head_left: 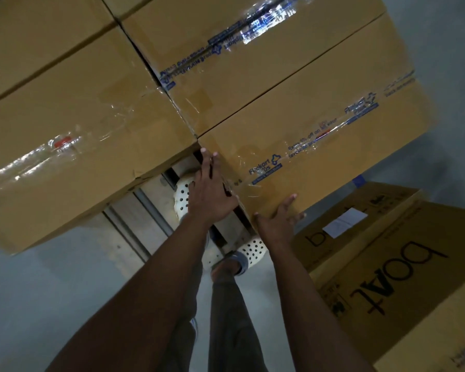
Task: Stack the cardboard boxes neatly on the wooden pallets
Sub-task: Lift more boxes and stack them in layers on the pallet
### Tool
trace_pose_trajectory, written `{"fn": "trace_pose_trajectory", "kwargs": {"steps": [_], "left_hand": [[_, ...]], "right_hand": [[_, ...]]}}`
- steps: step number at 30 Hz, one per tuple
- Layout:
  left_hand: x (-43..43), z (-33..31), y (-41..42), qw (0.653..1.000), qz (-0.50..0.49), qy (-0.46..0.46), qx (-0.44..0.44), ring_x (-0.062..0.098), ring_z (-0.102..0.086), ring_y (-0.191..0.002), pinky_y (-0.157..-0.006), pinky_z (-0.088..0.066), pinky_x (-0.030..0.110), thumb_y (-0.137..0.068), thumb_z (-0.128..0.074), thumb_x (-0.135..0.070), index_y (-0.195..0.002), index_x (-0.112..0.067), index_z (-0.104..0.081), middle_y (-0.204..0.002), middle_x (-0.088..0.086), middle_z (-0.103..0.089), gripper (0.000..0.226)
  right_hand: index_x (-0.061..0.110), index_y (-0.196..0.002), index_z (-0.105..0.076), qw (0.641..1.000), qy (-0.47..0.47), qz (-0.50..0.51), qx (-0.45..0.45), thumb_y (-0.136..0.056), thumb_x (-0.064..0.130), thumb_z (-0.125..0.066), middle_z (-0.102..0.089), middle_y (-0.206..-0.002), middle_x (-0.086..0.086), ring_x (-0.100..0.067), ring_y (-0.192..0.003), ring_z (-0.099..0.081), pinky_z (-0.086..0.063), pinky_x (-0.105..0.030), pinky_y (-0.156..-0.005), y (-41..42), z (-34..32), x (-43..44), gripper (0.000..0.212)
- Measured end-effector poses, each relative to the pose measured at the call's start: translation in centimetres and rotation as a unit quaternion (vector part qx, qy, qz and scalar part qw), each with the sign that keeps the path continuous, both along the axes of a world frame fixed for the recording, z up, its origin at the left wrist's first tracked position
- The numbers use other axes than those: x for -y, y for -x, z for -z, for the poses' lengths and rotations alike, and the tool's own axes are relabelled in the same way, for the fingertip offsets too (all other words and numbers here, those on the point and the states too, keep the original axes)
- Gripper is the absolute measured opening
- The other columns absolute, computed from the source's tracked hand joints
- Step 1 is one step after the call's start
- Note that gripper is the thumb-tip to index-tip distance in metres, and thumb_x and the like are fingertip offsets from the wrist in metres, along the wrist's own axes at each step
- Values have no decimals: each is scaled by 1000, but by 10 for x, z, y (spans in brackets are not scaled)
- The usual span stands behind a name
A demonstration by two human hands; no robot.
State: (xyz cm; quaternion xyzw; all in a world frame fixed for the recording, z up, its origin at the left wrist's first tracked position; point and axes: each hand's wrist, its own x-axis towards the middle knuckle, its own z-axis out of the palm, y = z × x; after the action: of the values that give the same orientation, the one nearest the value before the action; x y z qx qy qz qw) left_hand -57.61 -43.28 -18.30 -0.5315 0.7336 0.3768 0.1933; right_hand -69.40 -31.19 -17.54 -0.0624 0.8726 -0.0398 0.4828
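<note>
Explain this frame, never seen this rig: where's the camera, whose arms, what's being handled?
There is no machine here. One wide-angle camera sits on a person's head, looking down past their bare arms to their white perforated clogs. The left hand lies flat against the near corner of a brown cardboard box with blue-printed clear tape; the right hand presses its lower edge, fingers spread. Neither hand grips anything. That box sits among other taped cardboard boxes on a pale wooden pallet. A brown carton printed "boAt" stands on the grey floor to the right.
</note>
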Motion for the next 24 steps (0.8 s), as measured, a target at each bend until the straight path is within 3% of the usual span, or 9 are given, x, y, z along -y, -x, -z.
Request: {"fn": "trace_pose_trajectory", "kwargs": {"steps": [2, 5, 8, 10, 16, 21, 24], "left_hand": [[3, 0, -6, 1000, -2, 0, -10, 32, -17, -151, -110, -31, 55, -83, -72, -45, -161, -22, 8, -167, -1, 23, 114], [9, -4, -12, 1000, -21, -10, -19, 32, -22, -149, -111, -35, 56, -82, -71, -37, -162, -27, -2, -169, -7, 13, 106], [16, -6, -17, 995, -70, -30, -60, 31, -20, -152, -114, -32, 57, -83, -71, -34, -161, -28, -18, -170, -9, -2, 95], [20, -6, -23, 992, -93, -42, -76, 31, -17, -153, -115, -32, 56, -83, -72, -34, -161, -28, -22, -169, -11, -7, 93], [9, -31, -42, 991, -95, -56, -70, 28, -15, -153, -116, -32, 53, -77, -63, -45, -160, -24, -24, -169, -8, -9, 94], [-13, -87, -60, 994, -77, -50, -54, 31, -43, -140, -107, -42, 41, -89, -71, -32, -149, -12, -48, -153, 11, -47, 67], [-34, -134, -75, 992, -91, -76, -53, 30, -48, -135, -105, -45, 39, -89, -72, -36, -145, -13, -53, -149, 9, -53, 64]], "right_hand": [[37, -154, 27, 1000, -1, -3, 5, -93, 40, -67, 31, -161, -23, -41, -155, 4, -31, -52, -115, 0, 1, 0, 112], [35, -157, 24, 999, -31, -29, -30, -93, 44, -65, 34, -161, -19, -44, -154, 0, -30, -57, -115, -5, -1, 2, 109], [27, -161, 8, 975, -28, -168, -139, -92, 42, -62, 29, -164, -12, -42, -154, 3, -25, -63, -116, -18, -4, 6, 99], [28, -162, 0, 956, 12, -243, -164, -88, 36, -63, 20, -167, -9, -41, -154, -1, -26, -64, -113, -29, -6, 10, 97], [32, -161, -6, 941, 31, -311, -128, -87, 34, -61, 13, -169, -7, -38, -154, -3, -28, -62, -111, -63, -23, 3, 92], [32, -160, -14, 948, 37, -305, -88, -89, 30, -61, 15, -169, -5, -36, -155, 4, -21, -63, -115, -80, -72, -27, 85], [33, -158, -20, 951, 40, -295, -81, -90, 30, -65, 13, -169, -4, -34, -155, 4, -19, -64, -116, -86, -109, -52, 82]]}}
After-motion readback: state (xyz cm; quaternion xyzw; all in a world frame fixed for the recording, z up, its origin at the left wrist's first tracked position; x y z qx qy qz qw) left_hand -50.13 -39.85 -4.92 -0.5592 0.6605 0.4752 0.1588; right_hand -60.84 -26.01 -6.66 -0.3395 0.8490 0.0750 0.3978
